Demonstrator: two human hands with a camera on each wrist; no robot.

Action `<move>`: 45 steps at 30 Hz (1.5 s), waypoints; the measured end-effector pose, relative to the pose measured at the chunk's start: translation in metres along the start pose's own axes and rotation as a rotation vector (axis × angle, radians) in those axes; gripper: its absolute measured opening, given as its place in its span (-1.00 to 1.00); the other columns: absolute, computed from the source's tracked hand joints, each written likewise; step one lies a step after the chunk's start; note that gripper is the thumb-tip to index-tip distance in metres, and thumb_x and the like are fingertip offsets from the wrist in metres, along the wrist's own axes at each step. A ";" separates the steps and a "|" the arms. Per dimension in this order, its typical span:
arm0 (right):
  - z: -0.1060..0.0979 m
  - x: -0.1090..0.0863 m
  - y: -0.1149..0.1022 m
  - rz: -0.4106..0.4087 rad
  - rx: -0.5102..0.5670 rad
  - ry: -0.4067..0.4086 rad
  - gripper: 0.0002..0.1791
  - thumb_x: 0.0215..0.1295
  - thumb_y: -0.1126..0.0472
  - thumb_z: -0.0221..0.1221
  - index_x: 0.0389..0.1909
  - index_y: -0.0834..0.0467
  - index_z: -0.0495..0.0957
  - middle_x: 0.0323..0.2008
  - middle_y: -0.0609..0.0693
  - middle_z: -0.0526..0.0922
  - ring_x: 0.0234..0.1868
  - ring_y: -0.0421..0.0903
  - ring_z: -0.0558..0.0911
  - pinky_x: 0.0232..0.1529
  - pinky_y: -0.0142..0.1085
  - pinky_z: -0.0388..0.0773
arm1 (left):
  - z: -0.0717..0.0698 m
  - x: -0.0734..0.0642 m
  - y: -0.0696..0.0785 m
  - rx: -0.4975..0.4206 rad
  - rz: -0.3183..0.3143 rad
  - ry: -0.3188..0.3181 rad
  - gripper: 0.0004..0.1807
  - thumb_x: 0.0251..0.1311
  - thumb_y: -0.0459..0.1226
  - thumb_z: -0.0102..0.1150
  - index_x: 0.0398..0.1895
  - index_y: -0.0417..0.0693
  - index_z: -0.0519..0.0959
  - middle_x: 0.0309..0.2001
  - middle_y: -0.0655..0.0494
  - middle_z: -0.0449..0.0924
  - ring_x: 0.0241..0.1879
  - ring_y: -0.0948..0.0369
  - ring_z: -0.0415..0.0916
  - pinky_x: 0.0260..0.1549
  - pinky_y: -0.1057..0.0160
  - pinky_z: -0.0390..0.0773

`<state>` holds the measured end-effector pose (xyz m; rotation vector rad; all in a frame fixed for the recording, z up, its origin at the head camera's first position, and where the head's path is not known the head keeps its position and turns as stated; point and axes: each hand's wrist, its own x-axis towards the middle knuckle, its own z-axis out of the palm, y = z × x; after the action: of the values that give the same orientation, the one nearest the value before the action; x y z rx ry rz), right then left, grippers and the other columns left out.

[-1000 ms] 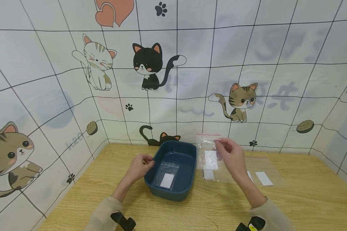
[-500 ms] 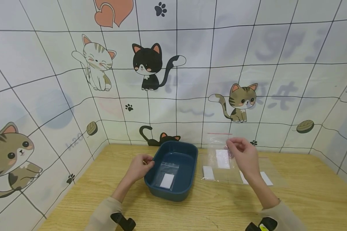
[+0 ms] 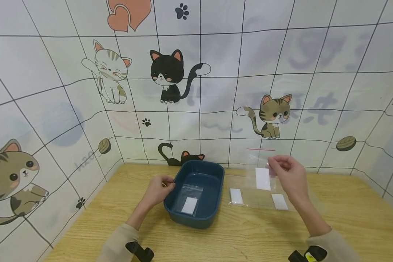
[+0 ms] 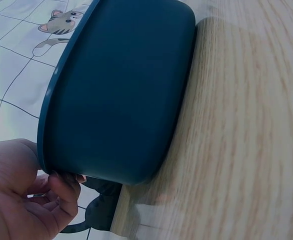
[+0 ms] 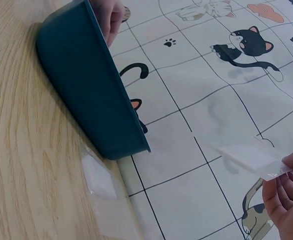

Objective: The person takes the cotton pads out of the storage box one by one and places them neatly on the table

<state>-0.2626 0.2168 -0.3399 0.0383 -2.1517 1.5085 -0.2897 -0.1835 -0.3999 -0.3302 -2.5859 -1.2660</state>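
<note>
My left hand (image 3: 158, 189) grips the left rim of a dark blue plastic basin (image 3: 199, 222), which stands upright on the table. In the left wrist view, the thumb goes over the rim of the basin (image 4: 111, 90) and the fingers curl outside it. Inside lies a clear zip bag (image 3: 189, 205) with a white card. My right hand (image 3: 289, 176) pinches the side edge of another clear zip bag (image 3: 262, 178), holding it upright above the table. Its white card and red seal line show. In the right wrist view this bag (image 5: 254, 157) is seen nearly edge-on.
Right of the basin, more clear bags with white cards lie flat on the wooden table (image 3: 216, 243): one near the basin (image 3: 236, 196), another farther right (image 3: 280, 202). My right hand and wrist partly cover that area. A cat-print sheet (image 3: 216, 91) hangs behind.
My right hand has carried the zip bag rightward, away from the basin and over the flat bags. The left hand and the basin have hardly moved.
</note>
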 end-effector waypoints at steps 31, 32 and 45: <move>-0.047 0.021 0.021 0.097 -0.009 0.092 -0.60 0.46 0.11 0.17 0.07 0.38 0.57 -0.40 -0.45 0.62 -0.36 -0.45 0.60 -0.38 -0.58 0.53 | 0.000 0.000 0.001 0.000 -0.008 0.000 -0.90 0.19 -0.43 0.27 -0.28 -0.32 0.69 -0.46 0.10 0.58 -0.40 0.20 0.49 -0.32 0.18 0.55; -0.048 0.022 0.021 0.105 -0.007 0.097 -0.61 0.46 0.12 0.17 0.06 0.37 0.57 -0.40 -0.45 0.61 -0.36 -0.45 0.60 -0.38 -0.58 0.53 | 0.000 0.000 0.001 0.000 -0.006 0.001 -0.90 0.19 -0.43 0.27 -0.28 -0.32 0.69 -0.46 0.10 0.58 -0.40 0.20 0.49 -0.32 0.19 0.54; -0.076 0.032 0.046 0.176 0.054 0.129 -0.93 0.46 0.16 0.17 -0.14 0.04 0.58 -0.46 -0.45 0.64 -0.44 -0.45 0.63 -0.36 -0.62 0.53 | -0.001 -0.001 0.001 -0.004 -0.006 0.001 -0.89 0.19 -0.42 0.27 -0.26 -0.31 0.70 -0.45 0.11 0.59 -0.41 0.21 0.50 -0.35 0.19 0.54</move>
<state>-0.2755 0.3098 -0.3470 -0.2295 -2.0559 1.6201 -0.2884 -0.1840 -0.3992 -0.3229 -2.5855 -1.2729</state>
